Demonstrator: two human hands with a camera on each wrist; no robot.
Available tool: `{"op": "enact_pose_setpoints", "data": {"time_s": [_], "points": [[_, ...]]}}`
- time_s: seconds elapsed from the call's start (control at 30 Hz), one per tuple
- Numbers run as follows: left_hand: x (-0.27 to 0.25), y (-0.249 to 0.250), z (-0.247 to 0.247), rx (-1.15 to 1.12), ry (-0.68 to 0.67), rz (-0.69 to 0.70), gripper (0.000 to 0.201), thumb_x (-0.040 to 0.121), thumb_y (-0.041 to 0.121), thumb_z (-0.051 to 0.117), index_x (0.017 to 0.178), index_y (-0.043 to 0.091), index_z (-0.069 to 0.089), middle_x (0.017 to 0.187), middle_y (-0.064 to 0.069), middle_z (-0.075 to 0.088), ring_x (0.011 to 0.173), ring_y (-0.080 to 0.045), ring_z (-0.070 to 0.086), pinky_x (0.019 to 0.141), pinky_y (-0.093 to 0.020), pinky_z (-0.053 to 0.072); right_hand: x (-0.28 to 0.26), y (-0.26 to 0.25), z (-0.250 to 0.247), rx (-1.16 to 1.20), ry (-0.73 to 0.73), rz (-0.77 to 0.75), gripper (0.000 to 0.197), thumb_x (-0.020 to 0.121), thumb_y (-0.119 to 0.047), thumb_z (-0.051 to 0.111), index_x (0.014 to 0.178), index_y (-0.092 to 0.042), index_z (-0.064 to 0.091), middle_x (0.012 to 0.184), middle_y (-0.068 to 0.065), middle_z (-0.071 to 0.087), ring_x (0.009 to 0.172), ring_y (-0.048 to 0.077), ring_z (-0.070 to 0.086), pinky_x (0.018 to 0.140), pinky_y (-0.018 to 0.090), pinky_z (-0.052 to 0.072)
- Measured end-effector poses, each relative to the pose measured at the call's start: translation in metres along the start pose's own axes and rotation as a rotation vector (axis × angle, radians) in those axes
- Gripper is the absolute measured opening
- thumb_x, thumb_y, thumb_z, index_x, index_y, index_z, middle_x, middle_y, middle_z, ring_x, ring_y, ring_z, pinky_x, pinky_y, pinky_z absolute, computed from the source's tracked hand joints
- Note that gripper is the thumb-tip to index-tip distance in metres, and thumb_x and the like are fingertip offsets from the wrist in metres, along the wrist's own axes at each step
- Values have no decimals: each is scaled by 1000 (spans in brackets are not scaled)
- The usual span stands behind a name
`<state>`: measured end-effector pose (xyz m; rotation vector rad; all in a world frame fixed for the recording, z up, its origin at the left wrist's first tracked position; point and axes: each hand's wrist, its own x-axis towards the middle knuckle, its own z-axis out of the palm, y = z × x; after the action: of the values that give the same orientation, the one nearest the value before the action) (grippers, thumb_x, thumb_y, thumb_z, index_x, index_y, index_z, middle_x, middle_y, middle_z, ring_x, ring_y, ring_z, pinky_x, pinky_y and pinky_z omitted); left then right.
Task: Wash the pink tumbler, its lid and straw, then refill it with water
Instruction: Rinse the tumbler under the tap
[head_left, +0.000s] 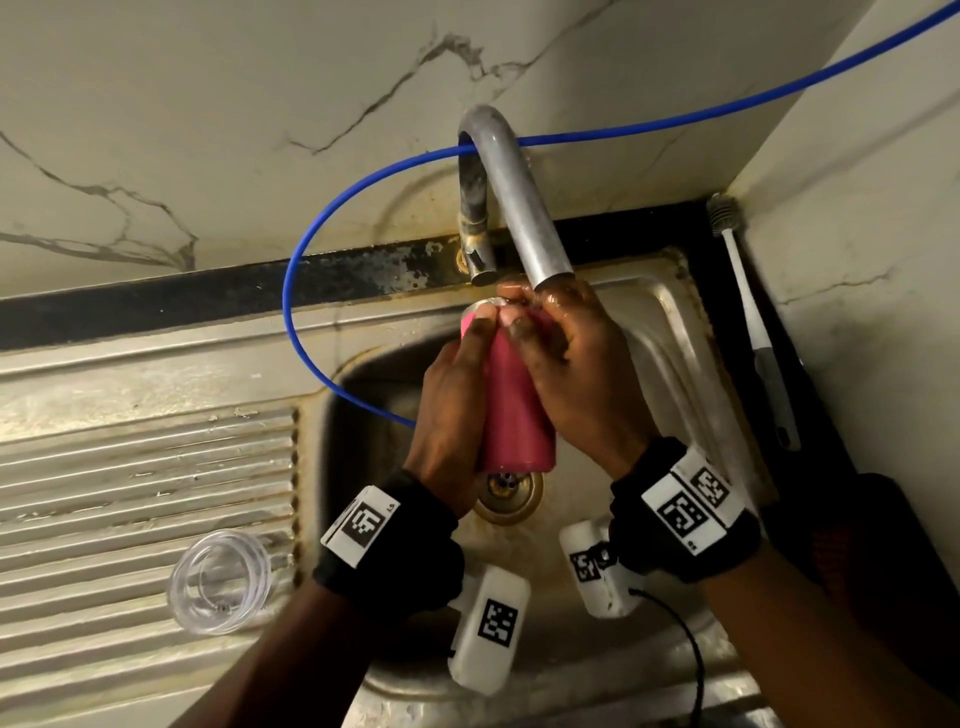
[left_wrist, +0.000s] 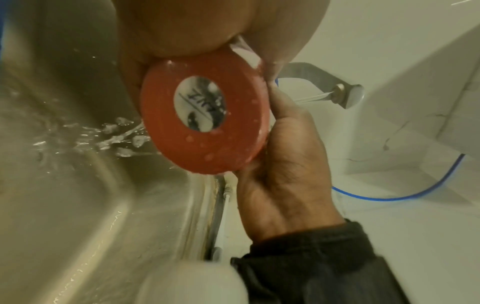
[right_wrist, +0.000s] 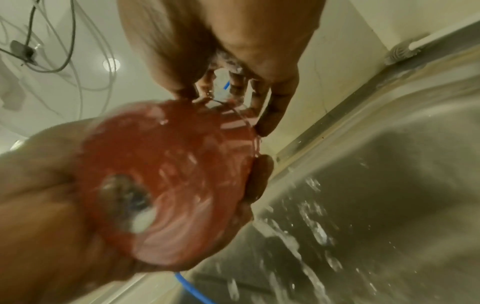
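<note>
A steel sink (head_left: 660, 332) lay below a marbled wall. Under the tap (head_left: 524, 208), the pink tumbler (head_left: 511, 405) was gripped by the left hand (head_left: 447, 410) and right hand (head_left: 576, 374). The clear lid (head_left: 221, 582) rested at 8 o'clock.

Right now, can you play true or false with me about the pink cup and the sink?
1. Both hands hold the pink tumbler over the sink. True.
2. The clear lid is on the tumbler. False: it lies on the ribbed drainboard.
3. The bottle brush lies beside the sink, untouched. True.
4. The tumbler stands on the sink's floor. False: the left hand and right hand hold it up under the faucet.
</note>
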<state>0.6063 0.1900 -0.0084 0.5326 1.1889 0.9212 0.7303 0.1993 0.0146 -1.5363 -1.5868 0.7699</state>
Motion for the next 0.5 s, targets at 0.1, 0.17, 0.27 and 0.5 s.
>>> {"op": "enact_pose_setpoints", "data": {"time_s": [0.1,0.17,0.27,0.5], "points": [[-2,-2,4,-10,-36,-3,68,90,69,62,130,14,67,116,-20,77,100,-39,75,93,-59,61,14,2,-4,9,-20,97,20,106,-34,57,108,-16,65,93,-3,66,76,1,62,62,12,44],[-3,-1,7,-24,-63,-3,69,92,68,62,132,12,65,116,-23,76,97,-38,74,90,-55,62,17,3,-5,79,-25,137,22,108,-31,52,103,-13,64,81,-7,63,64,-1,58,59,17,44],[5,4,6,-22,-60,16,67,96,69,60,137,15,64,119,-20,76,103,-36,75,93,-56,61,8,2,-1,97,-21,101,25,108,-36,41,119,-20,56,109,2,62,86,-1,59,72,19,46],[16,19,5,-60,64,57,67,99,73,55,138,19,64,118,-15,79,106,-32,78,93,-52,63,-46,-5,11,36,-244,-135,61,111,-29,36,164,-11,13,174,3,-3,159,7,-8,128,21,5]]}}
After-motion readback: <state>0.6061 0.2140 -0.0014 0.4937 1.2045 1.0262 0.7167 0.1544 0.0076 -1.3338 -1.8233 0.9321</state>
